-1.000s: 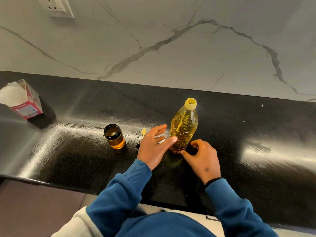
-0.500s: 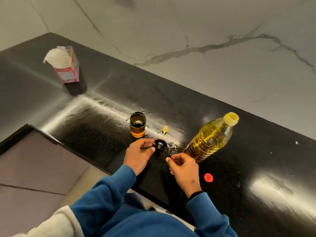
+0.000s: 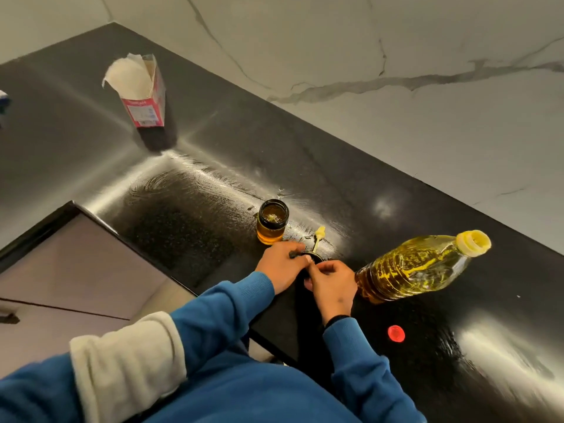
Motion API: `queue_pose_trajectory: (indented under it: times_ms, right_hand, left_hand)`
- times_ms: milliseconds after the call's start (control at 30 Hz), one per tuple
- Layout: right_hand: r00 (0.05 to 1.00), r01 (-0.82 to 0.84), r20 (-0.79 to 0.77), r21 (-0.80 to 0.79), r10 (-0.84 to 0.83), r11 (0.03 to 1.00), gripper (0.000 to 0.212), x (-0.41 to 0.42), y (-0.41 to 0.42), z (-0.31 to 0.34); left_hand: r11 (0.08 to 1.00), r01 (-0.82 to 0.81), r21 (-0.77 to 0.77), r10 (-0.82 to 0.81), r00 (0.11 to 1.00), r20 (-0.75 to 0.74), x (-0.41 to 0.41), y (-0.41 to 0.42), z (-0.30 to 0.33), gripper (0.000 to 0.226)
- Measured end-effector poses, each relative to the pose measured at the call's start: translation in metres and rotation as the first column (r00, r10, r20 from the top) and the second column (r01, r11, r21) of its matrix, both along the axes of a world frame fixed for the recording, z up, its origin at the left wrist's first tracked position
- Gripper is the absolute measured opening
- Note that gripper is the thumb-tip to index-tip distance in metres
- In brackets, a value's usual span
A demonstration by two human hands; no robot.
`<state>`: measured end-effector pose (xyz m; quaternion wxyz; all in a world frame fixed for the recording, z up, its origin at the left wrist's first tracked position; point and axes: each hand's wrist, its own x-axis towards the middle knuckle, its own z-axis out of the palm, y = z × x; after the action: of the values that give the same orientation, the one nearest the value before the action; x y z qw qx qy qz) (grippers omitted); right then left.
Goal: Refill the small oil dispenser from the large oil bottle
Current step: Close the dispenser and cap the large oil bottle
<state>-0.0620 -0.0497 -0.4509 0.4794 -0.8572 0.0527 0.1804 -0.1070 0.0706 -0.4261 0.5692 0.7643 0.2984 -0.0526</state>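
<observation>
As both hands (image 3: 305,271) meet, fingers (image 3: 317,268) curled on lid (image 3: 312,256)

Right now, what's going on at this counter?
A person in a blue sweater is working at a black countertop. Both the left hand and the right hand are on a small black dispenser lid with a yellowish tube. The small oil dispenser stands open just beyond, partly filled with oil. The large oil bottle, its mouth uncapped, stands to the right, and a red cap lies nearer the person.
</observation>
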Motion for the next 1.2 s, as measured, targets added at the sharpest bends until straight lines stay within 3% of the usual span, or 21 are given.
queue_pose_trajectory:
  times_ms: [133,300,433,567,767,967,1200]
  right_hand:
    - [0.979,0.160,-0.150,0.166,-0.136,0.973,0.016,-0.003,0.000,-0.001]
    - [0.948,0.286,-0.248,0.399,-0.198,0.871,0.020,-0.012,0.000,0.006]
    - [0.946,0.316,-0.238,0.533,-0.219,0.785,0.018,-0.020,0.000,0.026]
    - [0.976,0.216,-0.139,0.587,-0.165,0.780,0.019,-0.024,0.001,0.042]
    - [0.997,0.015,0.064,0.492,-0.053,0.871,0.024,-0.024,0.005,0.050]
    - [0.978,-0.120,0.200,0.325,0.056,0.938,0.024,-0.027,0.006,0.054]
    - [0.912,-0.206,0.382,0.110,0.150,0.972,0.023,-0.022,0.004,0.070]
  left_hand:
    - [0.999,0.049,-0.019,-0.049,0.999,0.003,-0.002,0.010,-0.003,0.036]
    - [0.993,0.114,0.001,-0.114,0.986,0.120,-0.009,0.018,0.006,0.035]
    - [0.989,0.136,-0.060,-0.118,0.964,0.239,-0.016,0.023,0.021,0.034]
    - [0.987,0.111,-0.118,-0.069,0.947,0.315,-0.021,0.038,0.030,0.029]
    - [0.942,-0.006,-0.336,0.114,0.946,0.303,-0.030,0.053,0.031,0.018]
    - [0.865,-0.034,-0.500,0.184,0.950,0.254,-0.042,0.055,0.033,0.021]
    - [0.830,-0.029,-0.557,0.196,0.950,0.243,-0.042,0.060,0.033,0.020]
